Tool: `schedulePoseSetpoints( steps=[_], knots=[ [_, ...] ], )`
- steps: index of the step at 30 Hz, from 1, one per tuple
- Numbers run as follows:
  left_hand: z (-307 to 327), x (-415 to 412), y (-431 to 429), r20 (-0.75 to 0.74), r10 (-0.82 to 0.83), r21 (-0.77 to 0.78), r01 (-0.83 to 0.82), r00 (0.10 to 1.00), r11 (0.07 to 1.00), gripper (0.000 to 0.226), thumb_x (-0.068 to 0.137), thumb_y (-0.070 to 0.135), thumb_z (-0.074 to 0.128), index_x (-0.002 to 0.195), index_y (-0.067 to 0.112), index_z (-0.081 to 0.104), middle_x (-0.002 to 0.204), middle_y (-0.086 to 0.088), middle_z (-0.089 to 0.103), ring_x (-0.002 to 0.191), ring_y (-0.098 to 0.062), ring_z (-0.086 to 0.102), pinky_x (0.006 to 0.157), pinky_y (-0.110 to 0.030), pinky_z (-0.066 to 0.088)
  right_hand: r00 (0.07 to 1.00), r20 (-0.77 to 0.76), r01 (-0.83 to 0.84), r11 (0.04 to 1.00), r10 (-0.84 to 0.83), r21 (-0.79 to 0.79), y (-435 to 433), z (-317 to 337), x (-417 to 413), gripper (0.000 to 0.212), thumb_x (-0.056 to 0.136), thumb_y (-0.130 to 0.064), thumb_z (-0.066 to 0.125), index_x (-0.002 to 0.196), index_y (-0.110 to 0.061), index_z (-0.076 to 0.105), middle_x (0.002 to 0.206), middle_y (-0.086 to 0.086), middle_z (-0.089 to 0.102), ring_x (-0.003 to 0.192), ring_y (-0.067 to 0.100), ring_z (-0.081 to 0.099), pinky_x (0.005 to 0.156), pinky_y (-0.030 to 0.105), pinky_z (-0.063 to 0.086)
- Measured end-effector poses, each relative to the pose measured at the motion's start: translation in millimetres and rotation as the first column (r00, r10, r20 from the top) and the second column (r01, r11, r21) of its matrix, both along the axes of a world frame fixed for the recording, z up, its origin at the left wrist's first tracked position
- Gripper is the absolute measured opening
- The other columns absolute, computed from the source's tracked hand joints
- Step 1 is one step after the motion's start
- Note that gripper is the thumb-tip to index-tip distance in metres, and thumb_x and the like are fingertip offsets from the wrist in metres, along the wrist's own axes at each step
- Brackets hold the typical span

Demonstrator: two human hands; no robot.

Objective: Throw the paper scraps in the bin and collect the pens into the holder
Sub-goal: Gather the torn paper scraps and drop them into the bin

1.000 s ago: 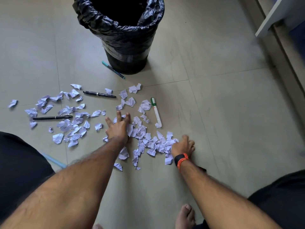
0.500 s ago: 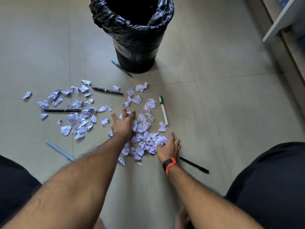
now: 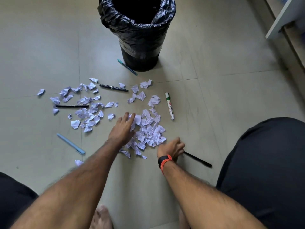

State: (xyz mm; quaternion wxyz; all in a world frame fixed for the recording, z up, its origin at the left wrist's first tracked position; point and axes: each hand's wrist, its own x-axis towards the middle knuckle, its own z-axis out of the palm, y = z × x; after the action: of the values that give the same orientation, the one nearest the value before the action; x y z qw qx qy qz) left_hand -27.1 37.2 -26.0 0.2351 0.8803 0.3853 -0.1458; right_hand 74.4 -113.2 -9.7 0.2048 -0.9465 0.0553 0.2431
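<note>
White paper scraps lie on the tiled floor in a heap (image 3: 149,131) between my hands and a looser spread (image 3: 84,108) to the left. My left hand (image 3: 123,128) rests flat, fingers apart, on the heap's left edge. My right hand (image 3: 171,147), fingers curled, presses against the heap's lower right edge, next to a black pen (image 3: 198,160). The bin (image 3: 137,35), lined with a black bag, stands beyond. Scattered pens: a green-capped marker (image 3: 170,106), two black pens (image 3: 113,88) (image 3: 72,106), a teal pen (image 3: 127,66) by the bin, a light blue pen (image 3: 71,144). No pen holder is visible.
My knees in dark shorts frame the lower corners, the right one (image 3: 267,162) close to the black pen. My bare feet (image 3: 102,217) are at the bottom. A white furniture edge (image 3: 280,19) stands at the top right.
Both hands have swept the scraps inward, packing the heap tighter. My right hand slid left and back, uncovering the black pen beside it. The view has shifted.
</note>
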Motion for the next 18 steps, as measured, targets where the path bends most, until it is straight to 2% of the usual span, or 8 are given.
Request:
schedulePoseSetpoints(
  steps=[2, 4, 7, 9, 11, 13, 15, 18],
  knots=[
    [3, -7, -9, 0.028, 0.032, -0.003, -0.032, 0.999, 0.999, 0.073, 0.095, 0.026, 0.057, 0.154, 0.015, 0.015, 0.16, -0.011, 0.016, 0.14, -0.033, 0.028, 0.112, -0.043, 0.036, 0.996, -0.086, 0.012, 1.0, -0.012, -0.001, -3, -2, -5, 0.043, 0.084, -0.006, 0.061, 0.123, -0.002, 0.045, 0.132, 0.02, 0.039, 0.121, 0.041, 0.041, 0.093, 0.041, 0.041],
    [4, -15, -13, 0.044, 0.041, 0.01, -0.041, 0.998, 0.999, 0.065, 0.097, 0.028, 0.051, 0.152, 0.01, 0.02, 0.158, -0.012, 0.021, 0.14, -0.031, 0.029, 0.115, -0.04, 0.03, 0.993, -0.12, -0.008, 0.998, 0.015, 0.056, 4, -7, -8, 0.04, 0.083, 0.0, 0.058, 0.121, -0.001, 0.046, 0.129, 0.019, 0.039, 0.116, 0.041, 0.048, 0.093, 0.041, 0.041],
    [4, -26, -13, 0.076, 0.048, 0.064, -0.053, 0.996, 0.997, 0.06, 0.097, 0.026, 0.048, 0.151, 0.008, 0.026, 0.154, -0.011, 0.031, 0.135, -0.03, 0.035, 0.115, -0.035, 0.028, 0.985, -0.124, -0.093, 0.97, 0.123, 0.222, 25, -10, -8, 0.05, 0.079, 0.01, 0.05, 0.127, -0.005, 0.048, 0.13, 0.016, 0.04, 0.109, 0.04, 0.056, 0.096, 0.037, 0.043],
    [4, -32, -13, 0.107, 0.081, 0.118, -0.093, 0.991, 0.989, 0.058, 0.096, 0.023, 0.049, 0.149, 0.007, 0.03, 0.149, -0.012, 0.038, 0.131, -0.031, 0.04, 0.113, -0.036, 0.031, 0.986, -0.072, -0.125, 0.954, 0.15, 0.271, 35, -8, -3, 0.053, 0.079, 0.011, 0.047, 0.129, -0.005, 0.049, 0.131, 0.016, 0.041, 0.109, 0.041, 0.055, 0.093, 0.037, 0.044],
    [8, -36, -13, 0.127, 0.12, 0.146, -0.138, 0.985, 0.98, 0.058, 0.097, 0.022, 0.048, 0.149, 0.006, 0.029, 0.15, -0.012, 0.038, 0.136, -0.03, 0.036, 0.116, -0.036, 0.028, 0.992, 0.002, -0.125, 0.957, 0.129, 0.263, 38, -5, 4, 0.049, 0.08, 0.01, 0.046, 0.127, -0.004, 0.05, 0.13, 0.018, 0.043, 0.111, 0.042, 0.053, 0.093, 0.038, 0.043],
    [11, -40, -14, 0.14, 0.193, 0.123, -0.21, 0.971, 0.97, 0.059, 0.1, 0.025, 0.041, 0.152, 0.009, 0.02, 0.157, -0.009, 0.028, 0.142, -0.025, 0.027, 0.119, -0.034, 0.021, 0.993, 0.036, -0.118, 0.964, 0.112, 0.239, 39, -4, 11, 0.049, 0.08, 0.008, 0.046, 0.127, -0.004, 0.05, 0.13, 0.019, 0.043, 0.114, 0.043, 0.05, 0.096, 0.039, 0.04],
    [12, -43, -14, 0.154, 0.25, 0.108, -0.267, 0.956, 0.957, 0.06, 0.102, 0.027, 0.037, 0.154, 0.01, 0.014, 0.16, -0.007, 0.021, 0.145, -0.023, 0.021, 0.12, -0.033, 0.017, 0.991, 0.031, -0.13, 0.969, 0.127, 0.208, 40, -6, 16, 0.051, 0.081, 0.006, 0.047, 0.131, -0.005, 0.049, 0.132, 0.02, 0.042, 0.119, 0.043, 0.046, 0.099, 0.039, 0.038],
    [6, -52, -13, 0.101, 0.331, 0.123, -0.342, 0.938, 0.932, 0.062, 0.101, 0.03, 0.038, 0.153, 0.006, 0.013, 0.159, -0.012, 0.02, 0.146, -0.026, 0.019, 0.121, -0.035, 0.015, 0.98, -0.026, -0.193, 0.969, 0.2, 0.156, 46, -11, 19, 0.053, 0.083, 0.003, 0.049, 0.136, -0.004, 0.044, 0.136, 0.02, 0.039, 0.12, 0.043, 0.045, 0.1, 0.038, 0.038]
  ],
)
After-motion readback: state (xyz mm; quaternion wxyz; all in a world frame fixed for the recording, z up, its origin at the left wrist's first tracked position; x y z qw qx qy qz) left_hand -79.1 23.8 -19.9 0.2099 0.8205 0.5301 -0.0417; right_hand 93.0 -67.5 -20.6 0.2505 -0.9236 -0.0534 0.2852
